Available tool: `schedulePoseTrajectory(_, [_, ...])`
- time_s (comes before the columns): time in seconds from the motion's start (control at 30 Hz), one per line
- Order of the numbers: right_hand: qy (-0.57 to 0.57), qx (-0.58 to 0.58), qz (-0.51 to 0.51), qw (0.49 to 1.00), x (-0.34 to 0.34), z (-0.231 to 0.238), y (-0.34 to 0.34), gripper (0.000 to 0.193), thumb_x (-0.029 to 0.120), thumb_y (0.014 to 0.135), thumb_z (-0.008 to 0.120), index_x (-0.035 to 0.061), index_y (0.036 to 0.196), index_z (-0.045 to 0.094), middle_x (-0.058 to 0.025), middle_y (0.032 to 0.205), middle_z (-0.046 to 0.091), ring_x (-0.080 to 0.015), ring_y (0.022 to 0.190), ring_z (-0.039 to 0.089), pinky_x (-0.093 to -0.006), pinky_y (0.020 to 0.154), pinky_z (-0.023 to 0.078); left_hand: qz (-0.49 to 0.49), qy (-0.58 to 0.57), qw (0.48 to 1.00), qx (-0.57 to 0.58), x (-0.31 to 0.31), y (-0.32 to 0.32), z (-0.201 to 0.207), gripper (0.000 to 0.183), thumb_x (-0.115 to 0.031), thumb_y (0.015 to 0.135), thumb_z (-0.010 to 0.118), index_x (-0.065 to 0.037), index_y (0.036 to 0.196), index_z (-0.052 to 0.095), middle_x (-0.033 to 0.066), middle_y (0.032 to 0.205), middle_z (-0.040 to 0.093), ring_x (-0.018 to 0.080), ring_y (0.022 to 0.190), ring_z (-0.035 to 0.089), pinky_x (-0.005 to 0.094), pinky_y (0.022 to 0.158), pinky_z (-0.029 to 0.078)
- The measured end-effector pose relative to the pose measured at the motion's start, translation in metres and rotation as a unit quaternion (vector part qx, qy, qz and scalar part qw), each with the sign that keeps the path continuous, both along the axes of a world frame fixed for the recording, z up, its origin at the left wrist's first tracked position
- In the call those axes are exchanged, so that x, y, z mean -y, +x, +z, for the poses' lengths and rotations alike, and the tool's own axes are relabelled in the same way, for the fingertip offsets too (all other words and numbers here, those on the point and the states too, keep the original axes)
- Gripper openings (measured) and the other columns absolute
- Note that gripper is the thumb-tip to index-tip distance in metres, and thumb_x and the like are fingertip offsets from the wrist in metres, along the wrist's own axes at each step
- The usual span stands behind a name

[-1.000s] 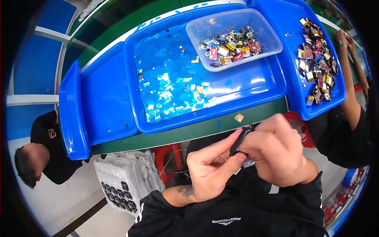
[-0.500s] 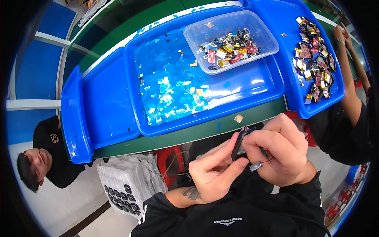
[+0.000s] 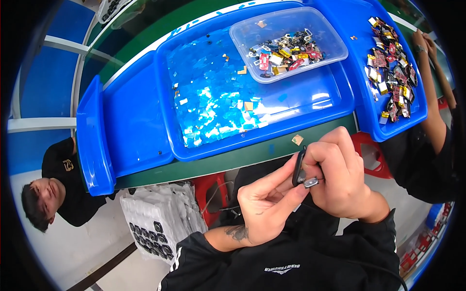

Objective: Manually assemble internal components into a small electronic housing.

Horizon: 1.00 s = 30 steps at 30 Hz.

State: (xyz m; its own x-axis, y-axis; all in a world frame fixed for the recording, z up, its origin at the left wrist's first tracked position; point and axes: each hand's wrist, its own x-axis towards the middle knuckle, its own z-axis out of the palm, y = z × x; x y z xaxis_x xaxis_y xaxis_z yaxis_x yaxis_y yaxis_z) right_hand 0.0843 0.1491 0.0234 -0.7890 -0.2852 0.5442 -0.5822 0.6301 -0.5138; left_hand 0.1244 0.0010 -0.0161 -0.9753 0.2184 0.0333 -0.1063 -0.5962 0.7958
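At the far left, a co-worker in a black shirt [image 3: 73, 179] is beside a shallow blue plastic tray [image 3: 133, 114]. Below the edge of the green tabletop [image 3: 252, 153] stands a stack of white plastic sheets [image 3: 141, 206] with black pieces in its front. A large blue plastic tray [image 3: 320, 99] holds shiny blue film scraps [image 3: 208, 116] and a translucent plastic box [image 3: 331, 43] of small electronic parts.

The left hand [image 3: 266, 203] pinches a slim black casing [image 3: 300, 167] between fingers and thumb. The casing sits between both hands, just short of the tabletop's near edge, its long axis pointing away from the body. A small silver oblong piece [image 3: 310, 183] lies just right of its near end, by the left thumb and nearer the right hand [image 3: 340, 174]. That hand is curled against the casing's right side; whether its fingers grip anything, I cannot tell. Farther right, another blue tray [image 3: 361, 63] carries heaped parts [image 3: 395, 72].
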Motion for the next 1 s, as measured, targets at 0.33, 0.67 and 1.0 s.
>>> schedulePoseTrajectory(0.33, [-0.101,0.027,-0.001,0.995,-0.005,0.002,0.008,0.032,-0.014,0.06,0.065,-0.001,0.088,0.058,-0.0067,0.077,0.053,-0.0213,0.064,0.055,-0.0302,0.047,0.045,-0.032,0.078,0.995,0.056,0.001,-0.002,0.005,0.046,0.01,0.09,0.055,0.01,0.134,0.043,0.0214,0.129,0.054,0.0229,0.113,0.058,0.0336,0.096,0.049])
schedulePoseTrajectory(0.67, [-0.155,0.1,0.046,0.982,-0.013,0.015,0.007,0.023,-0.006,0.064,0.074,0.0022,0.081,0.062,-0.0085,0.079,0.056,-0.0213,0.065,0.054,-0.0287,0.053,0.043,-0.011,0.058,0.996,0.067,0.004,-0.008,0.01,0.043,0.009,0.09,0.055,0.009,0.132,0.044,0.02,0.128,0.055,0.0277,0.113,0.059,0.0353,0.093,0.052])
schedulePoseTrajectory(1.0, [-0.107,0.186,-0.166,0.963,-0.012,0.002,-0.022,0.029,-0.006,0.072,0.073,0.003,0.097,0.063,-0.0017,0.083,0.063,-0.0025,0.058,0.045,-0.0195,0.049,0.03,0.021,0.086,0.97,0.224,0.037,-0.032,0.028,0.034,-0.001,0.094,0.05,-0.003,0.127,0.042,0.0234,0.116,0.059,0.0377,0.107,0.062,0.0321,0.084,0.058])
